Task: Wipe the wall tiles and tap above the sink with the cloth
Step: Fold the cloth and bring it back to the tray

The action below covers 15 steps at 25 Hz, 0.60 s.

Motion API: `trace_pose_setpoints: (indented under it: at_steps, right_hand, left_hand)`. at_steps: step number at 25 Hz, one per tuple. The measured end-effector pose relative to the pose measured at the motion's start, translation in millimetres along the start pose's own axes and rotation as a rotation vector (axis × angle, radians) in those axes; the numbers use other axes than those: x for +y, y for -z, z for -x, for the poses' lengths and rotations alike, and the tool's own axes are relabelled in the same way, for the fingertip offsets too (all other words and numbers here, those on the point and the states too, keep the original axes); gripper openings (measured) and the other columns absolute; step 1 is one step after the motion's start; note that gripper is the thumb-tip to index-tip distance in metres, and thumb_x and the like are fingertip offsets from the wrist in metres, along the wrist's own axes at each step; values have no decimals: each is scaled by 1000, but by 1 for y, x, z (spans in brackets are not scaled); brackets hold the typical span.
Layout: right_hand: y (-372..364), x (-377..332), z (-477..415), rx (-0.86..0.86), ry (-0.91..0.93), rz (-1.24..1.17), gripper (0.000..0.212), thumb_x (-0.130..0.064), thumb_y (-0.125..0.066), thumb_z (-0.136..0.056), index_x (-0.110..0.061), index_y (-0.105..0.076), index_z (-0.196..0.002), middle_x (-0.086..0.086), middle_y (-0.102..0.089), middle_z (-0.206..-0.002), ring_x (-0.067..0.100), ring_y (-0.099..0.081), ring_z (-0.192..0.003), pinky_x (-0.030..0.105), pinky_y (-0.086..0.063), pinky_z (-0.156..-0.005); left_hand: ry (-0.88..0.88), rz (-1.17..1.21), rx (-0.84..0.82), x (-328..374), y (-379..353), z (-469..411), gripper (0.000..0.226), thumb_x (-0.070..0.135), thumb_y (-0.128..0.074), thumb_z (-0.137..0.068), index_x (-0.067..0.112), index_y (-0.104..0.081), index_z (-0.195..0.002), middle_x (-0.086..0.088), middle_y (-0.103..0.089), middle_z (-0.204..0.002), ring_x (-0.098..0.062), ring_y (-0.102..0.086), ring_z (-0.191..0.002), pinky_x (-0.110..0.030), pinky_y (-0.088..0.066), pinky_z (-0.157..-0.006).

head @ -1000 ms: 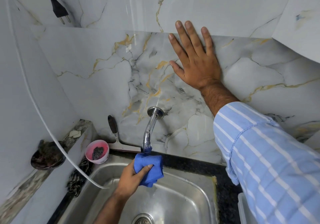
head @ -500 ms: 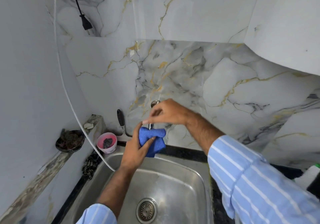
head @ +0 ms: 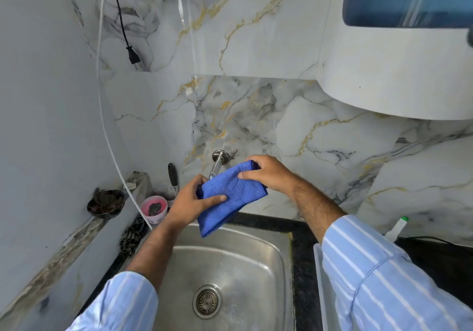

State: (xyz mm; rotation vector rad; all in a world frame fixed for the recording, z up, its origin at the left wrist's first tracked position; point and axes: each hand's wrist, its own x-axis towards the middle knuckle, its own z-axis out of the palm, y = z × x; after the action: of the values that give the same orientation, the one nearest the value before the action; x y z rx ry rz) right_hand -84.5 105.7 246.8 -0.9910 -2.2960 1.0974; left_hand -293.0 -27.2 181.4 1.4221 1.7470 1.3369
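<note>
A blue cloth (head: 230, 192) is stretched flat between both hands above the steel sink (head: 271, 261). My left hand (head: 194, 200) pinches its lower left edge with thumb on top. My right hand (head: 268, 174) grips its upper right corner. The chrome tap (head: 218, 161) sticks out of the marble wall tiles (head: 256, 115) just behind the cloth; its spout end is hidden by the cloth and my left fingers.
A pink cup with a scrubber (head: 154, 209), a black-handled scraper (head: 173, 177) and a dark bowl (head: 105, 204) sit on the left ledge. A white hose (head: 107, 138) and a black plug (head: 133, 57) hang at left. A white appliance (head: 396, 69) juts out upper right; a bottle (head: 395, 228) stands at right.
My right hand left the wall tile, came down to the tap and took hold of the cloth. The bunched cloth is now spread open between both hands. The view tilted up.
</note>
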Motion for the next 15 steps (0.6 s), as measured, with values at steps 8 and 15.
trace_pose_setpoints:
  at_steps: [8,15]
  right_hand:
    - [21,60,73,182,-176,-268,20,-17,-73,-105,-10,-78,-123,8,-81,-119,29,-75,-117,45,-57,-107]
    - [44,147,167,97,-485,-443,23,9,-70,-101,-12,-75,-109,14,-78,-123,20,-78,-102,33,-65,-90]
  left_hand:
    - [287,433,-140,4,-42,16,42,23,-95,-60,10,-68,-89,-17,-74,-91,-29,-70,-84,-48,-56,-81]
    - [338,311,-286,-7,-146,36,38,18,-89,-72,-1,-64,-92,-10,-73,-79,-18,-69,-66,-27,-55,-54]
